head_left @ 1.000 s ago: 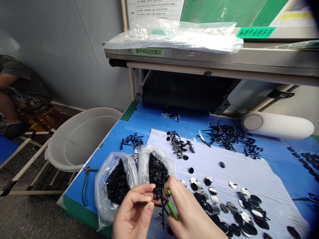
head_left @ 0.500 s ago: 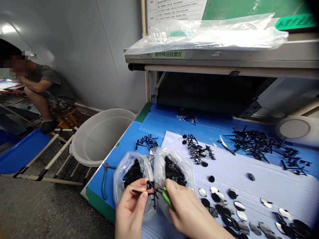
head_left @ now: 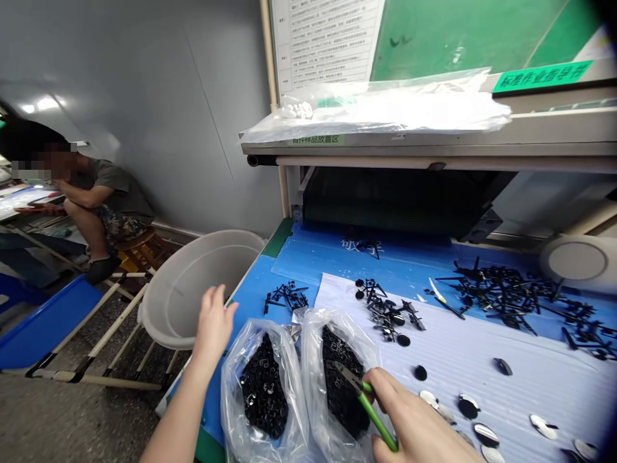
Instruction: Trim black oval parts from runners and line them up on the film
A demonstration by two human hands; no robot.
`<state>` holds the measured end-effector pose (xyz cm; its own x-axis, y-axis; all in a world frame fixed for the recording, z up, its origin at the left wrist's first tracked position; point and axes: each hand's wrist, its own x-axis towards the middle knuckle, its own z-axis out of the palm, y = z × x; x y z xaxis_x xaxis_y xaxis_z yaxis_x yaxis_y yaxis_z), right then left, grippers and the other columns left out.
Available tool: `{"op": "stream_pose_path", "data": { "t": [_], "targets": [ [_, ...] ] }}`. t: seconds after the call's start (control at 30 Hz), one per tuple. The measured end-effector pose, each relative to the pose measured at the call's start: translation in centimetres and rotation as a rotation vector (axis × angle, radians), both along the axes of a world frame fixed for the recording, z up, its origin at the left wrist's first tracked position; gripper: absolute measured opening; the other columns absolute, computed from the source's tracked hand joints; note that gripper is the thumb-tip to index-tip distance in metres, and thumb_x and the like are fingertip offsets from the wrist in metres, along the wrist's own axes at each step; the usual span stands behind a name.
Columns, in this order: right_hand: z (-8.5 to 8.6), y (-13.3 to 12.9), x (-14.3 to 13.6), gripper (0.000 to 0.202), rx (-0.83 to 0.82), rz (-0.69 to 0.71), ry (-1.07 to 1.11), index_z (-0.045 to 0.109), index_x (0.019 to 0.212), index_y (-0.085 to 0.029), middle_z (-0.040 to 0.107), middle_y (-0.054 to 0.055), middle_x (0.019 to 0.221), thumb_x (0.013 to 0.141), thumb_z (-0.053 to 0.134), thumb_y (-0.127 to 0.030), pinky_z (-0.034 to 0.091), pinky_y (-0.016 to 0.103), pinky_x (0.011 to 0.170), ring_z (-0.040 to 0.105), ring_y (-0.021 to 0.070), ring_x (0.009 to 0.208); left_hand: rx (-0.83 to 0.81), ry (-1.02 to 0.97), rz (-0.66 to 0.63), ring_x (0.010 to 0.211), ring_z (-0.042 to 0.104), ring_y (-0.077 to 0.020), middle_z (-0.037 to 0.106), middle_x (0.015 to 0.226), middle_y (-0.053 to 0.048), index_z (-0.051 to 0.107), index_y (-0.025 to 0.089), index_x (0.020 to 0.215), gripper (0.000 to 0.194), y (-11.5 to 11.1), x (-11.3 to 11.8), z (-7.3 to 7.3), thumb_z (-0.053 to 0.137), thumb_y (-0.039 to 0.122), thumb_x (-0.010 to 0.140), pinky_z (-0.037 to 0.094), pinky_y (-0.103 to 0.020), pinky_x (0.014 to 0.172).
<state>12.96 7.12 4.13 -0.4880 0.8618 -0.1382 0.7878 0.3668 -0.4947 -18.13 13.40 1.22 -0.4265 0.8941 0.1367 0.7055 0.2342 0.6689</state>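
Observation:
My left hand (head_left: 214, 321) is over the near edge of the grey bin (head_left: 168, 302), fingers apart, with nothing seen in it. Green-handled cutters (head_left: 373, 411) are held in my right hand (head_left: 402, 411), their jaws over the right clear bag (head_left: 315, 373) of small black parts. Beside it stands the left clear bag (head_left: 231, 392), also holding small black parts (head_left: 265, 386). Black branched pieces (head_left: 286, 296) lie behind the bags, and more (head_left: 393, 312) lie on the white sheet (head_left: 453, 334). Round black and shiny discs (head_left: 467, 406) are scattered at the right.
A large pile of black sprues (head_left: 501, 289) lies at the back right. A shelf (head_left: 414, 148) with plastic bags (head_left: 385, 112) spans above the blue table (head_left: 308, 251). At the far left a person (head_left: 116, 193) sits near a blue tray (head_left: 62, 315).
My left hand has moved left from the cutters to the bin and opened; the black piece it held is gone from it. My right hand has moved slightly right with the cutters. The view has tilted up.

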Motion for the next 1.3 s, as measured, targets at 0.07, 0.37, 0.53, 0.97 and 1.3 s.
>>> {"op": "stream_pose_path", "data": {
  "t": [0.07,0.37,0.53,0.97,1.3],
  "targets": [
    [0.2,-0.2,0.1,0.03,-0.022,-0.023,0.054,0.041,0.085,-0.022,0.055,0.005,0.086,0.058,0.043,-0.009,0.044,0.028,0.06,0.057,0.02,0.07,-0.064,-0.005,-0.115,0.101,0.052,-0.0251,0.055,0.108,-0.011,0.051,0.015,0.107,0.036,2.0,1.6,-0.9,0.054,0.032,0.075,0.038,-0.044,0.088],
    [-0.5,-1.0,1.6,0.031,-0.002,-0.092,0.349,0.048,0.095,-0.023,0.052,0.008,0.105,0.067,0.047,-0.01,0.047,0.027,0.075,0.053,0.0213,0.096,-0.095,-0.271,-0.215,0.065,0.057,-0.0138,0.059,0.073,-0.001,0.054,0.014,0.088,0.019,1.0,4.7,1.9,0.048,0.031,0.079,0.047,-0.031,0.066],
    [0.1,-1.6,0.2,0.035,-0.18,-0.122,0.7,0.048,0.101,-0.023,0.047,0.008,0.118,0.068,0.048,-0.01,0.047,0.029,0.073,0.056,0.019,0.087,-0.118,-0.74,-0.321,0.074,0.059,-0.015,0.06,0.079,-0.003,0.049,0.017,0.085,0.015,-5.2,10.6,4.8,0.049,0.03,0.078,0.047,-0.026,0.065],
    [3.1,-1.3,1.2,0.043,-0.2,0.035,0.622,0.053,0.093,-0.02,0.055,0.001,0.084,0.056,0.044,-0.001,0.042,0.027,0.073,0.052,0.0173,0.08,-0.294,-1.181,-0.328,0.072,0.059,-0.0141,0.063,0.072,0.0,0.052,0.021,0.098,0.043,-10.1,16.7,3.5,0.068,0.016,0.059,0.044,-0.023,0.068],
    [-0.1,-1.9,2.8,0.045,-0.085,-0.13,0.558,0.042,0.097,-0.021,0.051,0.003,0.094,0.056,0.039,-0.002,0.039,0.029,0.076,0.048,0.0183,0.087,-0.197,-1.45,-0.021,0.071,0.065,-0.0216,0.065,0.085,-0.004,0.056,0.016,0.072,0.025,-9.9,16.6,5.0,0.073,0.024,0.056,0.051,-0.032,0.064]
  ]
}}
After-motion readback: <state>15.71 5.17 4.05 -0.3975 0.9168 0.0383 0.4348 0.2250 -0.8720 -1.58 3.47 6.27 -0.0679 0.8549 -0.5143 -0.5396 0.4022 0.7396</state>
